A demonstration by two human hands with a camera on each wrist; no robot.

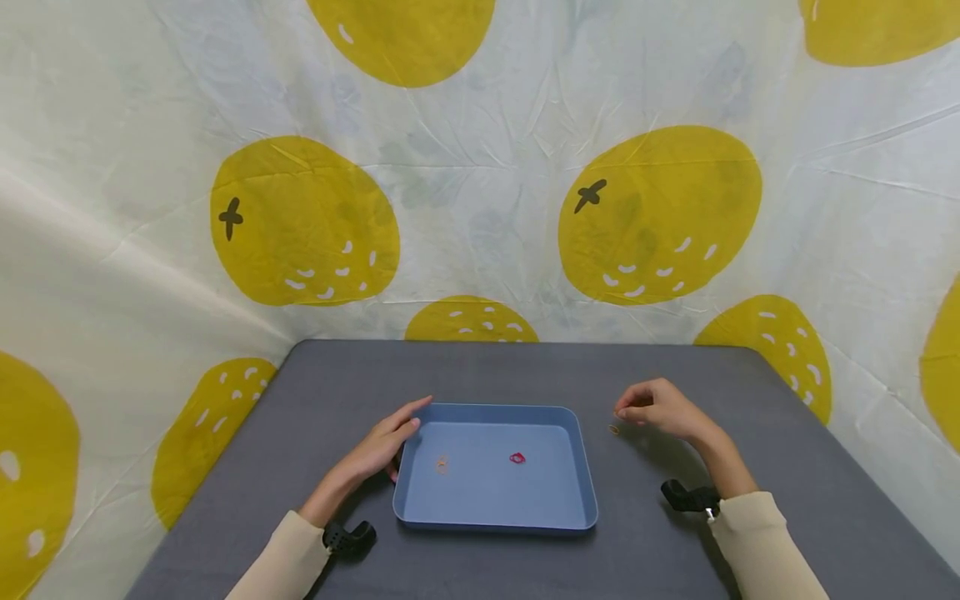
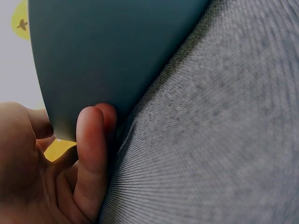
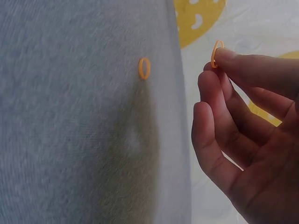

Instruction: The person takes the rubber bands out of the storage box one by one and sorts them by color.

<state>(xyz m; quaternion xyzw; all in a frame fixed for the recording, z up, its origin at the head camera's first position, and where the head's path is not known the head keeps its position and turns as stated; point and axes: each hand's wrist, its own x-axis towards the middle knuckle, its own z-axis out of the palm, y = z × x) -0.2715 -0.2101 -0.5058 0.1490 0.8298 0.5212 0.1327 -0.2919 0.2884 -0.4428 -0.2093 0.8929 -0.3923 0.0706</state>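
A shallow blue tray [image 1: 480, 496] lies on the grey table. My left hand [image 1: 381, 447] grips its left side near the far corner, thumb at the rim and other fingers against the outer wall. Inside the tray, a small red rubber band or bunch of bands [image 1: 517, 458] sits right of the middle, and pale orange bands [image 1: 442, 464] lie to the left. Right of the tray, my right hand [image 1: 663, 410] pinches a small orange rubber band [image 3: 214, 59] between thumb and fingertip, raised above the table. Another orange rubber band [image 3: 140, 68] lies on the tabletop just below that hand.
The grey cloth-covered table [image 1: 480, 371] reaches back to a white curtain [image 1: 480, 225] printed with yellow fruit, which also hangs at both sides. A black wrist camera mount [image 1: 349, 540] sits on the left forearm, another mount [image 1: 686, 497] on the right.
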